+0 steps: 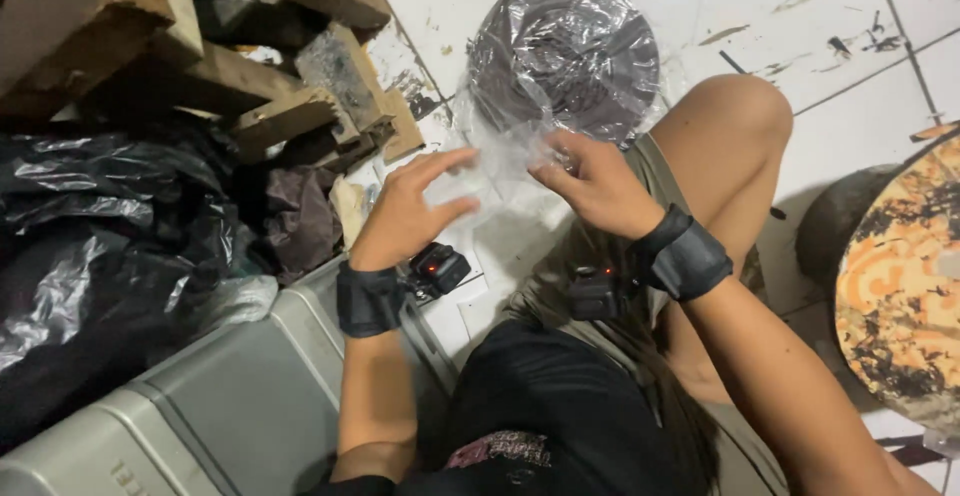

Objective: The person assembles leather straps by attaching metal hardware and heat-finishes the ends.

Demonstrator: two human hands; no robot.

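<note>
left hand (405, 218) fingers spread, flat against clear plastic bag (500, 151) | right hand (598, 184) pinching the bag's other edge | bag wraps a dark round coil (565, 46), on the tiled floor (760, 16) just beyond the hands | grey case (240, 396) beside the bag, wooden blocks (300, 76) further out

— That bag (500, 146) between the left hand (405, 216) and the right hand (595, 186): thin clear plastic, glossy and crinkled?

— Yes, and the same film wraps the dark round bundle (565, 46) at twelve o'clock.

— At ten o'clock?

— Rough, unfinished wood blocks (250, 66). Shiny black plastic sacks (90, 246) at nine. The grey case (230, 406) looks like matt ribbed plastic, perhaps metal. The floor tiles (800, 16) are glazed white and scuffed.
</note>
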